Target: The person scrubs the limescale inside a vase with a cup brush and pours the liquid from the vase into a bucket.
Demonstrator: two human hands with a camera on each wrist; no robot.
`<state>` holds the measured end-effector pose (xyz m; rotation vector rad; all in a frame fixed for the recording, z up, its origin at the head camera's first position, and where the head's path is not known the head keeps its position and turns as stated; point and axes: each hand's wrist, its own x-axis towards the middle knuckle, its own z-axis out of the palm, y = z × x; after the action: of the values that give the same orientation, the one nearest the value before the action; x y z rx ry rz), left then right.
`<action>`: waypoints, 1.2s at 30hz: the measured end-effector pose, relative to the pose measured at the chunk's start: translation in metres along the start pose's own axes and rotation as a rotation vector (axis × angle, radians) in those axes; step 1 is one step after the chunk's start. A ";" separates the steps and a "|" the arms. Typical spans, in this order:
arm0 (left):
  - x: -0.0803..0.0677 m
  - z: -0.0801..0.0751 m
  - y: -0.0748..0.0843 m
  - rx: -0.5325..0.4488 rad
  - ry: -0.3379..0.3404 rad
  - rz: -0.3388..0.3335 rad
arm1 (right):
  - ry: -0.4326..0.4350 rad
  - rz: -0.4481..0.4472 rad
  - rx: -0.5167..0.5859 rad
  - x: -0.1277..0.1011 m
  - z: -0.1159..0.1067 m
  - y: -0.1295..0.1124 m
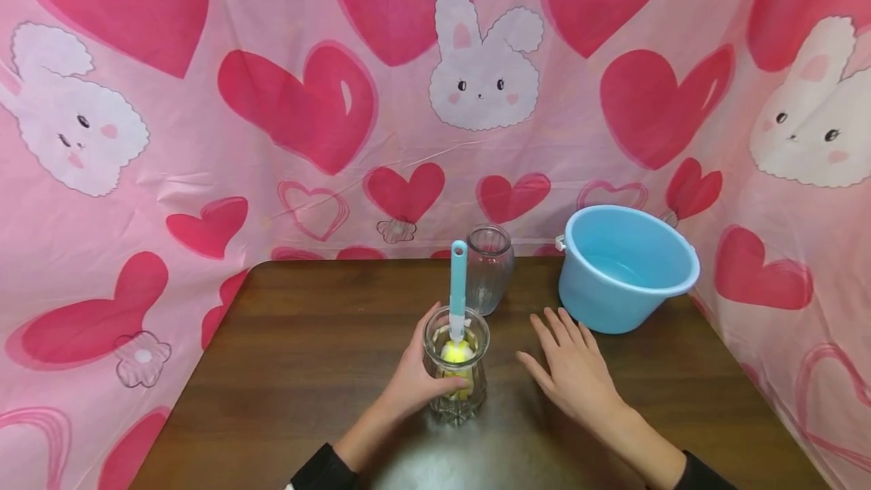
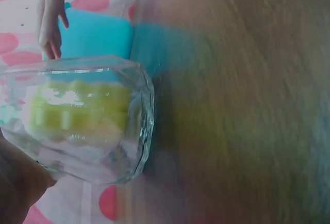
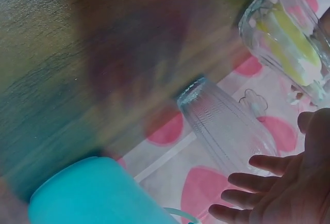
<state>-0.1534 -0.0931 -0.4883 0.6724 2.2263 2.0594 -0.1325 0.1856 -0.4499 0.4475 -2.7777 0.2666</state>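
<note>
My left hand (image 1: 420, 380) grips a clear glass jar (image 1: 469, 404) from its left side, thumb across the front. Inside the jar stands a bottle brush with a light blue handle (image 1: 459, 278) and a yellow and white sponge head (image 2: 77, 111), its handle rising above the rim. In the left wrist view the sponge head shows through the glass wall. My right hand (image 1: 574, 365) has its fingers spread and holds nothing, between the jar and a light blue bucket (image 1: 599, 301). A second glass jar (image 3: 227, 126), taller and ribbed, stands behind the first one.
The dark wooden table (image 1: 306, 339) carries the jars and the bucket, which stands at the back right. A pink cloth (image 1: 292, 134) with hearts and rabbits hangs behind the table and along both sides.
</note>
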 end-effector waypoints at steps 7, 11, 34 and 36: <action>0.004 0.008 -0.001 0.047 0.090 -0.009 | 0.079 -0.054 -0.017 0.018 -0.014 0.001; 0.008 0.008 -0.001 0.053 0.092 0.009 | 0.142 -0.067 0.087 0.039 -0.028 0.000; 0.004 0.010 -0.006 0.056 0.004 0.019 | -0.117 -0.079 0.791 0.111 -0.050 -0.069; 0.004 0.010 -0.005 0.053 0.014 0.025 | -0.116 -0.085 0.810 0.110 -0.050 -0.070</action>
<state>-0.1552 -0.0829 -0.4935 0.6954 2.2993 2.0291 -0.1947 0.1016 -0.3574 0.7715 -2.6345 1.3932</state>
